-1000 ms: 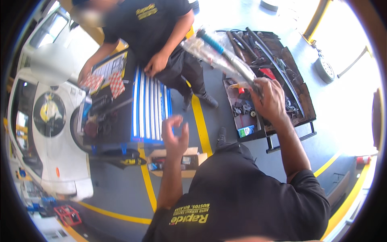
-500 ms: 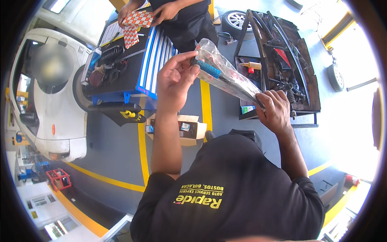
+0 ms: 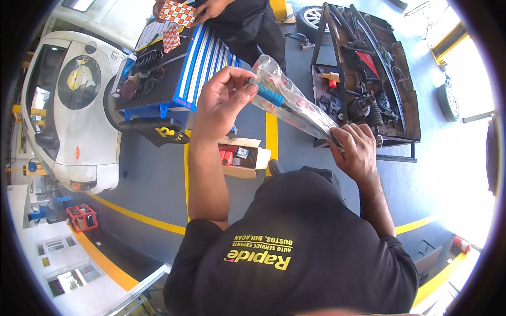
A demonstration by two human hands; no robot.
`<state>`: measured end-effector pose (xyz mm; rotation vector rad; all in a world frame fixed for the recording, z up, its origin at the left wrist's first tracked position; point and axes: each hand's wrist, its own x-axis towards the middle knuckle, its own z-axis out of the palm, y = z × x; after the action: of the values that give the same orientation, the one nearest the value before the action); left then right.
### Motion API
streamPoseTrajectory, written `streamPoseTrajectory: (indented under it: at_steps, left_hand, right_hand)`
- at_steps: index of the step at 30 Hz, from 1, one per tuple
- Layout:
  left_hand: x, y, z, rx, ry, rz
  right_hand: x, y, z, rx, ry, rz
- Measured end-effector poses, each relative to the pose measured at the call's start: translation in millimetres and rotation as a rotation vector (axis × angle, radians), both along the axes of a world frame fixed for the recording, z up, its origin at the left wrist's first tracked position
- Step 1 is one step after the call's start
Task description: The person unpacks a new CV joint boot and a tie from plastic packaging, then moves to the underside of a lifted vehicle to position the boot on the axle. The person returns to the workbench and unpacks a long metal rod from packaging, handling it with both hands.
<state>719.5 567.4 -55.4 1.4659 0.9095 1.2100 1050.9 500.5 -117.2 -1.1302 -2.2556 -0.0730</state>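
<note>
A long dark rod-like part with a blue textured section (image 3: 269,95) lies in a clear, crinkled plastic bag (image 3: 292,105), slanting across the middle of the view. My left hand (image 3: 224,100) pinches its upper left end, just beside the blue section, with thumb and fingers. My right hand (image 3: 354,152) is closed around the lower right end of the bag and the part. Past them, a co-worker's hands (image 3: 206,9) hold a red-and-white checked box (image 3: 177,13).
A blue tool cabinet (image 3: 192,73) with black coiled parts stands front-left, a metal cart (image 3: 410,100) of tools and parts front-right. A cardboard box (image 3: 247,171) sits on the floor by my foot. A white car (image 3: 92,152) is at left; loose wheels (image 3: 448,100) lie right and behind.
My left hand has risen and closed on the bagged part's upper end. The part is lower and more level in my right hand. The co-worker has picked up the checked box.
</note>
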Motion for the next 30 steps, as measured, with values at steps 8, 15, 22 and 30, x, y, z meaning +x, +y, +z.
streamPoseTrajectory:
  at_steps: [8,15,22,30]
  left_hand:
    - [28.4,-16.8,24.4,0.013,0.219,0.115]
    - [33.1,-37.5,51.0,0.177,0.330,-0.069]
    - [75.7,-54.6,32.9,0.066,0.196,0.243]
    - [102.9,-62.5,-7.2,-0.105,-0.245,0.331]
  right_hand:
    - [32.8,-15.0,-2.5,-0.008,0.024,0.021]
    - [56.4,-14.4,-0.2,0.023,0.044,0.086]
    - [71.3,-6.4,-7.3,0.035,0.086,0.157]
    - [65.9,-7.3,-3.2,0.037,0.069,0.085]
